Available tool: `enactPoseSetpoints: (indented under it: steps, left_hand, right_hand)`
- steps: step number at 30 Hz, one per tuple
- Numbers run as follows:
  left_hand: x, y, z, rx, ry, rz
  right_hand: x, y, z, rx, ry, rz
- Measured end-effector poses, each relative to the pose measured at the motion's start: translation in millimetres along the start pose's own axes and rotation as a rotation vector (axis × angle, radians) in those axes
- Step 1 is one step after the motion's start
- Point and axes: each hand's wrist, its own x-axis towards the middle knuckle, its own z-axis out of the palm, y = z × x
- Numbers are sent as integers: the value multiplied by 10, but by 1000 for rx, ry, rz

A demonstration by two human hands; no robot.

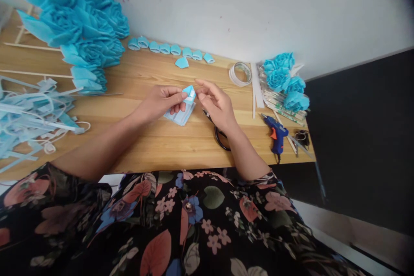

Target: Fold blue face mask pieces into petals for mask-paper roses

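My left hand point(166, 100) is closed, pinching a small folded blue-and-white piece of mask-like fabric point(190, 93) between thumb and fingers. Just to the right of that piece is my right hand point(217, 102), its thumb and forefinger apart and nothing visible between them. Under the left fingers lies a small stack of pale blue fabric pieces point(183, 116) on the wooden table point(155, 146). Black-handled scissors point(221, 139) rest partly hidden beneath my right wrist.
Several folded blue petals point(164, 48) line the wall side. Large blue fabric flowers point(87, 30) and a heap of strips point(29, 116) lie left. To the right are a tape roll point(239, 74), smaller blue flowers point(281, 75) and a blue glue gun point(275, 133).
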Motion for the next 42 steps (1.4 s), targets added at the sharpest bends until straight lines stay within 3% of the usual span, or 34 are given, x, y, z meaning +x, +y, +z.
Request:
enactPoseSetpoints:
  steps: [6,17,24,42]
  left_hand:
    - [4,-9,37,33,-29,24]
    - [-1,-47,51,72,43,-20]
    - [-15,-32,63,80,0,2]
    - [-18,70,74,86,122,11]
  right_hand:
    - [3,34,84,36,-6,0]
    - [-16,32,44,-25,-27,-1]
    - [2,12,82,-29,7,38]
    - [21,79,82,-1,-52,31]
